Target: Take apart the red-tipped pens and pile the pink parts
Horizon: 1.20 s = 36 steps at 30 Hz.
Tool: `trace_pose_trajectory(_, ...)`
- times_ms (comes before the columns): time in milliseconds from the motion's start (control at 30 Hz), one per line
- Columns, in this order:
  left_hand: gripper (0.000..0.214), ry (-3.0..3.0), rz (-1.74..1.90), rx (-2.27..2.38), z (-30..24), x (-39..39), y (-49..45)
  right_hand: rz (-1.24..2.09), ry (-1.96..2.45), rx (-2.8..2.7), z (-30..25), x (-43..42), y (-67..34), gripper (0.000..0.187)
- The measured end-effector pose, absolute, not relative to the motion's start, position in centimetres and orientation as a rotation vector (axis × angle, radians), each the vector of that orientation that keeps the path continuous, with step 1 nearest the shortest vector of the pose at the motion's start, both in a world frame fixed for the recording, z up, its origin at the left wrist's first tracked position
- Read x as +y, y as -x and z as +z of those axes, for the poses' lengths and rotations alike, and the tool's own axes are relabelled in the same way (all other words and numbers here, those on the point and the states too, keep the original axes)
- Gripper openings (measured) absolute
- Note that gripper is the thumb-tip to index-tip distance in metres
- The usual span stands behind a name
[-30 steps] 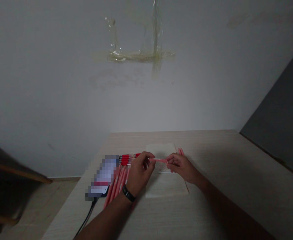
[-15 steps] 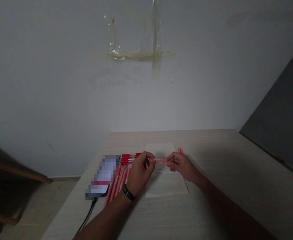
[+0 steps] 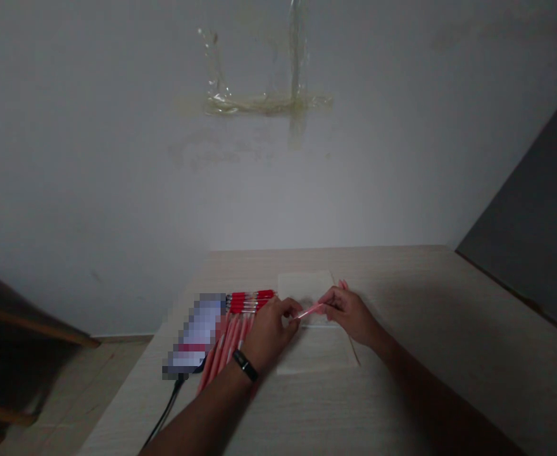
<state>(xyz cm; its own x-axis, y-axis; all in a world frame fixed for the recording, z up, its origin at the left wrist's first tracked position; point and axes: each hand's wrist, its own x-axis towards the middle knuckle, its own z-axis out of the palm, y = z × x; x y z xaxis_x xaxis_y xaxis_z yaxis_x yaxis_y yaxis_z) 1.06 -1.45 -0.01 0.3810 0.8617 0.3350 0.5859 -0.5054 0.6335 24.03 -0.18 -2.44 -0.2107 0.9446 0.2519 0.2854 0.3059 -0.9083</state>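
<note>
Between both hands, above a pale sheet (image 3: 316, 356), is a slim pink pen barrel (image 3: 309, 310) with a shiny highlight along it. The fingertips of my left hand (image 3: 273, 326) pinch its lower left end; a dark band circles that wrist. My right hand (image 3: 345, 311) grips the other end, fingers closed. The barrel slants up toward the right. Just past my right hand, pink tips (image 3: 342, 284) of similar pieces stick out, mostly hidden. Left of my left hand lie several pink barrels (image 3: 225, 348) side by side, with red and silver pen parts (image 3: 251, 301) behind them.
A phone (image 3: 195, 335), blurred out, lies at the table's left with a black cable (image 3: 167, 405) running off the front. The wooden table (image 3: 378, 259) meets a grey wall (image 3: 378, 158) with old tape (image 3: 254, 107). Dark furniture (image 3: 17, 342) stands on the floor at left.
The pink barrel has tilted from nearly level, its left end now lower. My left hand has moved slightly down and right, uncovering more of the red pen parts.
</note>
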Motion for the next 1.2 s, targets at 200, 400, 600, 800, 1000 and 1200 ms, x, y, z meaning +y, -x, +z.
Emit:
trace_pose_trajectory(200,0.016,-2.189,0.813,1.320,-0.8,-1.0,-0.8,0.759,1.181,-1.731,-3.0,0.3,-24.3,0.015)
trace_pose_trajectory(400,0.018,-2.164,0.772,1.397,-1.6,-1.0,-0.7,0.801,1.152,-1.809,-3.5,0.1,-24.1,0.011)
trace_pose_trajectory(600,0.013,-2.190,0.697,1.423,-1.3,-1.3,-0.9,0.860,1.165,-1.827,-3.4,-0.3,-23.7,0.014)
trace_pose_trajectory(800,0.021,-2.179,0.498,1.546,-0.5,-1.3,-1.3,0.796,1.218,-1.911,-3.6,-0.4,-23.7,0.006)
trace_pose_trajectory(1000,0.023,-2.266,0.511,1.591,-0.7,-1.3,-1.0,0.757,1.217,-1.950,-3.8,-0.4,-23.6,0.003)
trace_pose_trajectory(1200,0.021,-2.340,0.613,1.466,-1.2,-1.3,-0.9,0.796,1.195,-1.942,-3.5,-0.7,-22.9,0.003)
